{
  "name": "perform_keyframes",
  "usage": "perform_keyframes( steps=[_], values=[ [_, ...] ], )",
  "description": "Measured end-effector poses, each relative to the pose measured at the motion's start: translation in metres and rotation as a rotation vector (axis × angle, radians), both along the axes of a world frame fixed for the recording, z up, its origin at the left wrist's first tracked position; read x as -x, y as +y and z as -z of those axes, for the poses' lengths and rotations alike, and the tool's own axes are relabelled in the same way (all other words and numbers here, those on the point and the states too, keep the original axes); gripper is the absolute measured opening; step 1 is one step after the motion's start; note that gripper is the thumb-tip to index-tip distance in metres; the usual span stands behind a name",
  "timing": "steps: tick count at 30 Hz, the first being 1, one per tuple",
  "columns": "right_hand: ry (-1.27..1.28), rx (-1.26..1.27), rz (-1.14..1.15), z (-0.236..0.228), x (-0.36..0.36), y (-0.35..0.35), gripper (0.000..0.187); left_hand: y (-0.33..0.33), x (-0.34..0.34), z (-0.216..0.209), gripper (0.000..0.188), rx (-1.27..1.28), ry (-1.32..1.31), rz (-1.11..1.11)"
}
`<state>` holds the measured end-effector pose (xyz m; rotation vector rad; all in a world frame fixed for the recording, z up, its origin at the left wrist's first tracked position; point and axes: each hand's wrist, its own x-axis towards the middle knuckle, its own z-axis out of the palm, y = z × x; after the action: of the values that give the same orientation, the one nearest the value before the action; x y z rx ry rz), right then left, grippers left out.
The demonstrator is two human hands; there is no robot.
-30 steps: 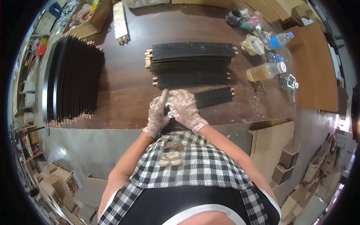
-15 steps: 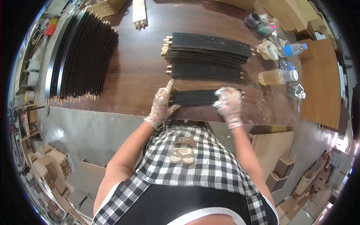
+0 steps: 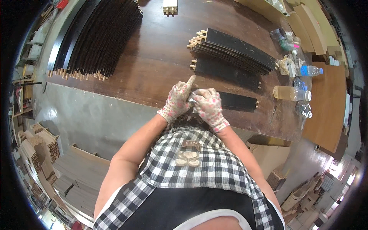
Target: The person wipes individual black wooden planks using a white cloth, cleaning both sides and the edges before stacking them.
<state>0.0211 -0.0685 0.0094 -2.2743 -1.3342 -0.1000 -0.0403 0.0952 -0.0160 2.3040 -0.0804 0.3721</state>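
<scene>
While a row of slats [image 3: 101, 36] stands beyond and left of my hands, my left hand [image 3: 177, 100] is set just beside my right, index finger extended; its grip I cannot tell. My right hand [image 3: 207, 106] is closed on a white wad [image 3: 193, 99], over the slat [image 3: 238, 101], which emerges rightward. Beyond is a pile [image 3: 239, 50]; farther right, bottles [image 3: 291, 93].

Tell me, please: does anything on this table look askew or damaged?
Yes, slightly. The smaller stack of black boards looks askew: its boards and wooden pegs are staggered at the left end, not flush. The brown table has a dark mark near its front right corner, perhaps only wear.
</scene>
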Motion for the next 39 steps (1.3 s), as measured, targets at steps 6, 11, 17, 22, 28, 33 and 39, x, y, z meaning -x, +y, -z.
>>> perform_keyframes(
  steps=[6,11,17,22,28,33,39],
  values=[
    [-0.056,0.013,0.299,0.004,-0.009,-0.057,0.019,-0.001,0.002,-0.01,0.102,0.069,0.056,0.024],
    [-0.128,0.083,0.237,0.004,0.002,0.008,0.017,-0.001,-0.001,-0.002,0.093,0.063,0.073,0.006],
    [-0.297,0.106,0.634,0.015,-0.057,-0.142,0.012,0.003,0.0,-0.019,0.09,-0.059,0.141,0.082],
    [-0.058,-0.031,0.913,0.003,-0.07,-0.206,0.014,0.002,-0.002,-0.029,0.07,-0.245,0.199,0.1],
    [-0.449,0.247,0.636,0.036,-0.054,-0.166,0.018,-0.002,-0.005,-0.039,0.062,-0.308,0.246,0.096],
    [-0.096,0.026,0.95,0.016,-0.073,-0.234,0.015,-0.003,-0.004,-0.042,0.058,-0.332,0.273,0.105],
    [-0.038,-0.19,0.794,0.015,-0.055,-0.18,0.016,-0.006,-0.004,-0.043,0.058,-0.405,0.295,0.061]
  ],
)
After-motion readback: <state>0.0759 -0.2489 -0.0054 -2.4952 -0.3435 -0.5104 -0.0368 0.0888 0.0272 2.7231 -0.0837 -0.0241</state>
